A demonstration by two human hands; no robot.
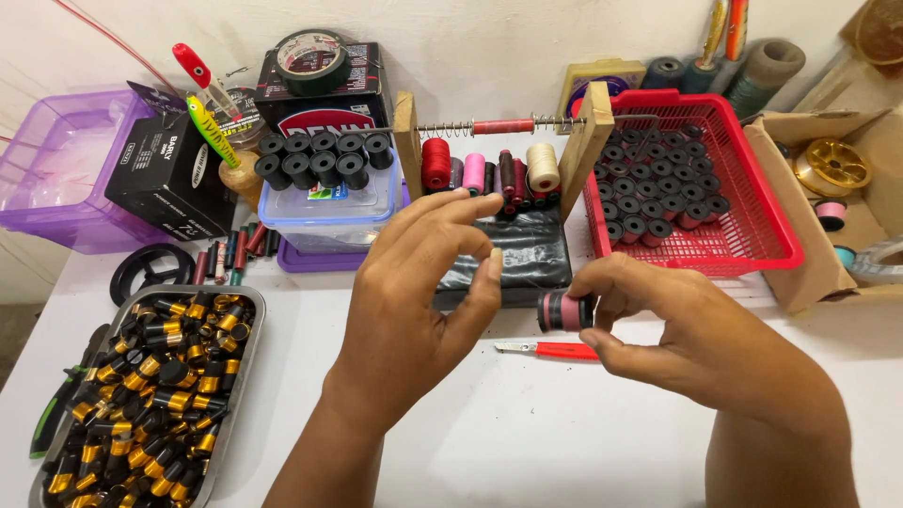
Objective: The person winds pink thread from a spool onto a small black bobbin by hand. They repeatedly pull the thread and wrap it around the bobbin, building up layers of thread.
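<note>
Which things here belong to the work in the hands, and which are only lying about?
In use:
right hand
left hand
pink spool
thread rack
red basket

Lying about:
metal tray
purple bin
black box
tape roll
red cutter

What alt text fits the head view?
The right hand holds a small black spool with pink thread while the left hand hovers open beside it, over a white table with a thread rack, red basket and parts tray.
</note>
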